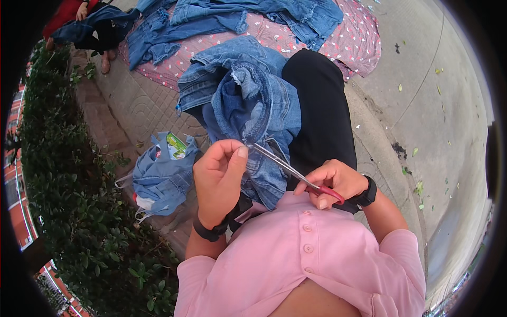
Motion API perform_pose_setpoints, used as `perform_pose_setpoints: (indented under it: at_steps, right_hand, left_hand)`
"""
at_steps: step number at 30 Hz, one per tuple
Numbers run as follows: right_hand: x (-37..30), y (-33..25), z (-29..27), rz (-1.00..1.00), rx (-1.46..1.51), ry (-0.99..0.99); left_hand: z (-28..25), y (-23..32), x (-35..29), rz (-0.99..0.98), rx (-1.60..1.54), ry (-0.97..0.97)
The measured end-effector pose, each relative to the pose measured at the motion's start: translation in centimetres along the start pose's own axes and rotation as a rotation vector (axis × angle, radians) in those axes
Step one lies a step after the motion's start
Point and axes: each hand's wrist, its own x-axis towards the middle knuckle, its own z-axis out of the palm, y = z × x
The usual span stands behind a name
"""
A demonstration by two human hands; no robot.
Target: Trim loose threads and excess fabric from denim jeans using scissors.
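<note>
A pair of blue jeans (243, 90) lies bunched over my lap on black trousers (319, 105). My left hand (219, 171) pinches a bit of the denim between thumb and fingers near the garment's lower edge. My right hand (335, 182) grips small scissors (296, 171) with red handles; the metal blades point up and left, with their tips right at my left thumb and the pinched denim. Both wrists wear black bands.
A blue cloth bag (163, 177) with a green packet sits on the paving at my left. A green hedge (79, 211) runs along the left. More jeans (211, 21) lie on a pink dotted sheet (348, 37) ahead. Another person (84, 21) sits far left. Concrete ground (438, 105) lies right.
</note>
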Motion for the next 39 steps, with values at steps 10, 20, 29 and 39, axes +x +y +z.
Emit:
perform_pose_setpoints:
  at_steps: [10,20,29,39]
  right_hand:
    - [1.2,-0.4,0.5,-0.003,0.001,0.008]
    - [3.5,-1.8,0.9,-0.026,-0.067,-0.019]
    - [5.3,-2.3,1.1,-0.117,-0.129,-0.041]
    - [5.6,-2.2,1.0,-0.128,-0.115,0.004]
  left_hand:
    - [0.2,0.3,-0.4,0.026,-0.004,0.061]
    - [-0.2,-0.3,-0.3,0.082,-0.026,0.001]
    - [-0.6,-0.7,-0.1,0.113,0.011,-0.022]
    - [-0.8,-0.9,-0.1,0.115,-0.004,-0.037]
